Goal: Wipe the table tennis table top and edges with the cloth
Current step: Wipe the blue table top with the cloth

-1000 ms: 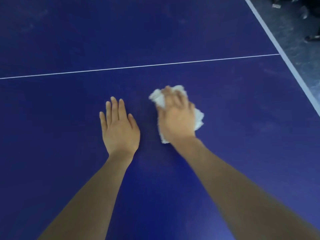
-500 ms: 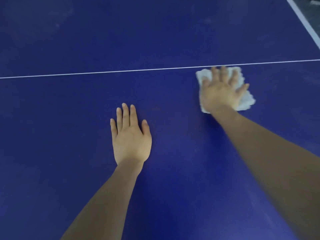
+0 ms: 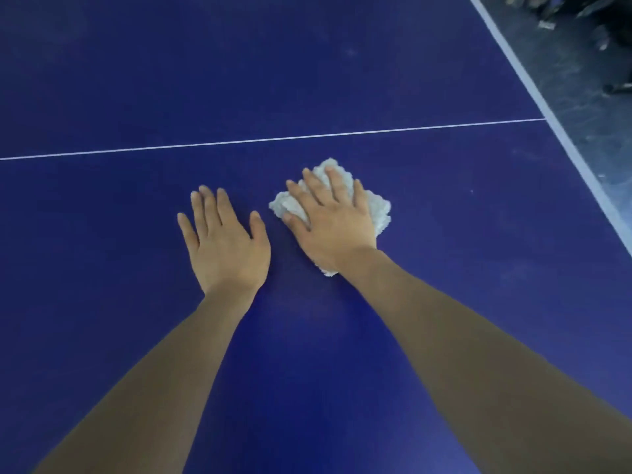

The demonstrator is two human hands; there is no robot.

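Observation:
The blue table tennis table top fills the view, crossed by a thin white centre line. My right hand lies flat with spread fingers on a crumpled white cloth, pressing it onto the table just below the line. The cloth shows around the fingers and at the wrist; its middle is hidden under the palm. My left hand rests flat on the bare table to the left of the cloth, a small gap away, holding nothing.
The table's white edge stripe runs diagonally down the right side. Beyond it is a dark grey floor with dark, unclear objects at the top right corner.
My right hand has slid the cloth back left and toward me, away from the centre line, ending close beside my left hand. The left hand stays planted; the view shifted.

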